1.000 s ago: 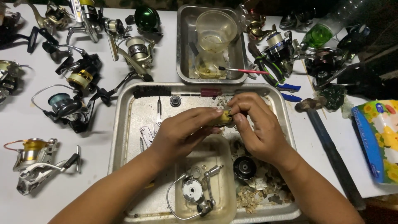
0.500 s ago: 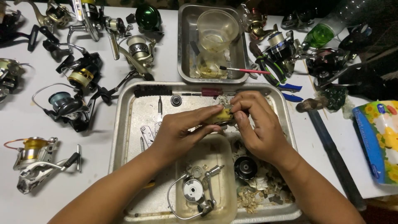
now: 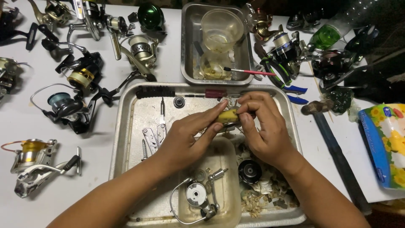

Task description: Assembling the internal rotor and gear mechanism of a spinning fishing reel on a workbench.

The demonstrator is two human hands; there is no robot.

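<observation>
Over a large metal tray [image 3: 126, 126], my left hand [image 3: 185, 137] and my right hand [image 3: 263, 128] meet on a small gold-coloured reel part [image 3: 228, 115]. The left fingers pinch its left end. The right fingers press on its right side, which is mostly hidden. Below the hands, a partly stripped fishing reel [image 3: 196, 198] with a wire bail lies in a shallow plastic dish [image 3: 230, 169]. A black round spool part [image 3: 249, 171] rests to its right among dirty paper scraps [image 3: 261, 198].
Several fishing reels [image 3: 67, 105] lie on the white table at left and along the back. A smaller metal tray [image 3: 190, 46] holds a clear plastic cup [image 3: 222, 27] and a red-handled brush [image 3: 249, 71]. A multi-tool [image 3: 154, 137], a hammer [image 3: 333, 143] and a tissue pack [image 3: 386, 143] lie nearby.
Both hands stay over the tray on the gold part; the fingers have shifted slightly around it. Nothing else has moved.
</observation>
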